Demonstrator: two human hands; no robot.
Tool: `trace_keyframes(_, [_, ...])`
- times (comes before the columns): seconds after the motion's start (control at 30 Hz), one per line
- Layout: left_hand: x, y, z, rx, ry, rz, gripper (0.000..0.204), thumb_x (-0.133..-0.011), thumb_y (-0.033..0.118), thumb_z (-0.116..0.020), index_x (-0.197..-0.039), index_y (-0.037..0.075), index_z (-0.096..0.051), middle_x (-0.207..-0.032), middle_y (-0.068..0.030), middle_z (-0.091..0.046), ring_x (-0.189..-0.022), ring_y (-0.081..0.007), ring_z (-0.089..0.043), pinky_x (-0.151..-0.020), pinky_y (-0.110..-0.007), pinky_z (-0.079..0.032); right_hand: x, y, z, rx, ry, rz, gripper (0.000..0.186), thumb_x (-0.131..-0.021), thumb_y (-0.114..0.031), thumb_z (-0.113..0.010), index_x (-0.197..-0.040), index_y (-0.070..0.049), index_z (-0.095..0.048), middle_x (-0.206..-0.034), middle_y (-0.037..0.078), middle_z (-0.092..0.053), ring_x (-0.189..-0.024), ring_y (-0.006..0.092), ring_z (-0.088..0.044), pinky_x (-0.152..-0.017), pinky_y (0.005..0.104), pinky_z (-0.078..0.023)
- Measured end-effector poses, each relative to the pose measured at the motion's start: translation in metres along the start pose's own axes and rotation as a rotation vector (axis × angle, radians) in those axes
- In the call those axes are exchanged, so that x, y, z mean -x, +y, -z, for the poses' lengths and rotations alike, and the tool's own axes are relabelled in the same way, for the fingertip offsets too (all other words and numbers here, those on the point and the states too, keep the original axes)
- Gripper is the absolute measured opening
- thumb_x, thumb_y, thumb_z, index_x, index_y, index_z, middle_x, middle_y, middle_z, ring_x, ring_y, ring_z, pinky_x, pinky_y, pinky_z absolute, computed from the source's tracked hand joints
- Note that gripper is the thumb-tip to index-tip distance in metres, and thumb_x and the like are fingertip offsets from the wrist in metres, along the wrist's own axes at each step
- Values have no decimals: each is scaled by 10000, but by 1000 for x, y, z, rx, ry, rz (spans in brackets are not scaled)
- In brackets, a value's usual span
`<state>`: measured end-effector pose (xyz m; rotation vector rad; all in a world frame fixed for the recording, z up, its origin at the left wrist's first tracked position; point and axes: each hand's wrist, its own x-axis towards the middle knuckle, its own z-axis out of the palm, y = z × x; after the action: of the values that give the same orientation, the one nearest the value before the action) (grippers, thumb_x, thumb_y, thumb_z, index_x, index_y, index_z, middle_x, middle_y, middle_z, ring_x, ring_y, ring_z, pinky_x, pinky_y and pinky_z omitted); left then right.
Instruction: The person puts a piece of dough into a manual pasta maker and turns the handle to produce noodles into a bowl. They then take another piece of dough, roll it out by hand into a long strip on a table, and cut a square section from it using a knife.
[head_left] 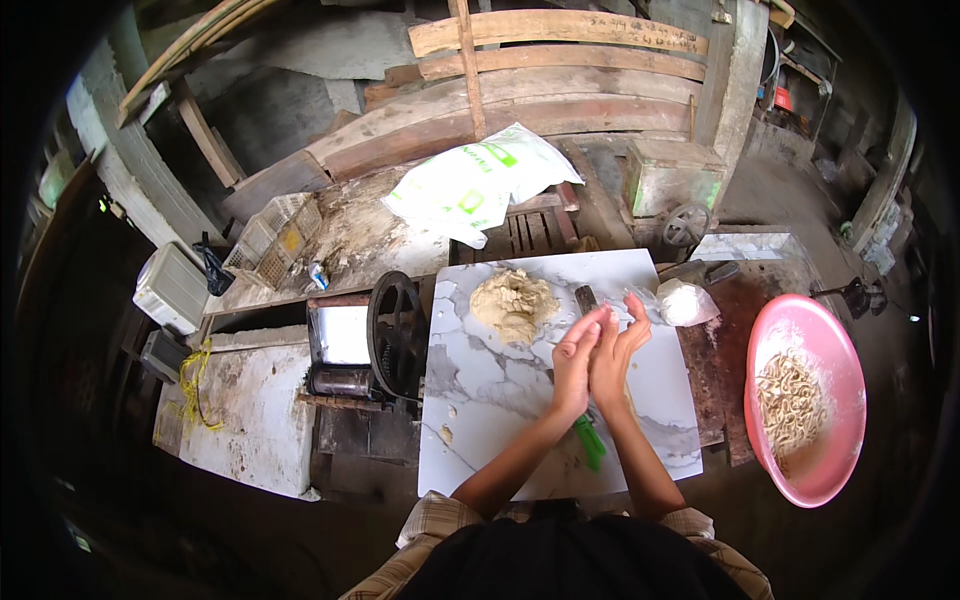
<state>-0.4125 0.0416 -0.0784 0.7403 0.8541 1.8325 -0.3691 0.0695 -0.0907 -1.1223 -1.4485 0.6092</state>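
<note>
Lumpy dough [514,304] on marble-patterned board [490,385]

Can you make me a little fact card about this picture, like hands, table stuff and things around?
Left hand: bare, against the other
Right hand: bare, fingers stretched out
Between palms: can't see
Under hands: marble-patterned board
On board: lump of dough, green handle
Person's right: pink bowl holding pale strips
Person's left: black wheel
Farther back: white sack
</note>
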Motion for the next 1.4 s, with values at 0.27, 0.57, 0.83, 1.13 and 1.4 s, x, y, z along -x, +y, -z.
trace_keyframes(0.27, [11,-20,4,322,312,138,583,-977,540,-270,-575,118,-289,-530,-5,-334,-438,-136,-331,-393,-277,-243,19,-5,24,-428,-2,-144,346,-1022,-297,-308,-1231,-34,-391,-1229,110,-422,-1194,216,-383,-1044,351,-258])
trace_keyframes(0.57, [32,-26,59,365,278,169,554,-988,523,-222,-879,79,-536,-707,-40,-528,-586,-150,-485,-551,-272,-420,57,-29,23,-574,-365,-201,350,-996,-228,-409,-1282,-30,-450,-1284,111,-473,-1136,213,-473,-1007,333,-341])
trace_keyframes(0.83, [56,22,27,233,66,-75,885,-849,747,-90,-1483,143,35,-1560,-75,-10,-1428,-248,15,-1131,-421,39,44,-11,5,-514,-248,-155,315,-955,-231,-523,-782,9,-634,-674,65,-637,-511,157,-559,-466,251,-422])
trace_keyframes(1.13, [36,64,70,-83,209,-325,790,-908,675,-149,-1459,108,-156,-1521,-77,-203,-1428,-237,-21,-1115,-482,46,55,-67,-17,-1122,-316,-572,524,-988,-400,-405,-552,-124,-316,-466,21,-351,-388,138,-346,-383,302,-279])
trace_keyframes(1.4, [38,80,51,-149,43,-305,619,-971,400,-420,-1447,72,-198,-1498,-69,-267,-1356,-206,-276,-1091,-380,-259,65,-75,-33,-766,-293,-205,292,-980,-180,-440,-1226,-33,-384,-1186,104,-469,-1118,188,-438,-987,319,-314])
